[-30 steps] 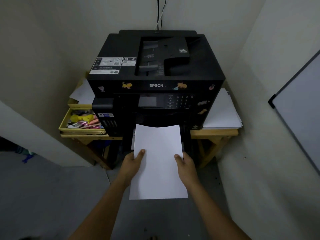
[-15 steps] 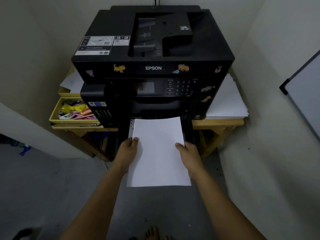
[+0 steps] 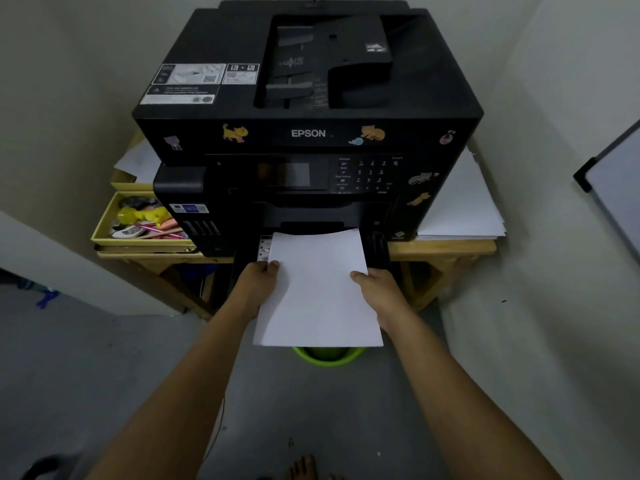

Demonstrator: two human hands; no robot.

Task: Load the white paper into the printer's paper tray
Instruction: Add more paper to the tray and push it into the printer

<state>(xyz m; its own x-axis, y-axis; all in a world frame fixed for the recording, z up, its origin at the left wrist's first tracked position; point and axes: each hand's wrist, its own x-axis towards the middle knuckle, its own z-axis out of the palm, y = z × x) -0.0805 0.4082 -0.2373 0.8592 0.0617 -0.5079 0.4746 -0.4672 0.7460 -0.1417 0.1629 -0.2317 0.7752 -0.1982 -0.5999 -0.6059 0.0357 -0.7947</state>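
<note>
Both hands hold the paper (image 3: 317, 289) by its side edges: the left hand (image 3: 260, 284) pinches the left edge with its thumb on top, the right hand (image 3: 379, 289) grips the right edge the same way. The sheet lies nearly flat, its far edge right at the dark slot low on the front of the printer (image 3: 308, 133), over what seems to be the pulled-out tray (image 3: 377, 249) (it is too dark there to be sure). The printer sits on a wooden table (image 3: 443, 247), with a stack of sheets (image 3: 457, 209) to its right and a yellow box (image 3: 138, 230) of odds and ends to its left. A green bucket (image 3: 327, 356) peeks out below the paper.
</note>
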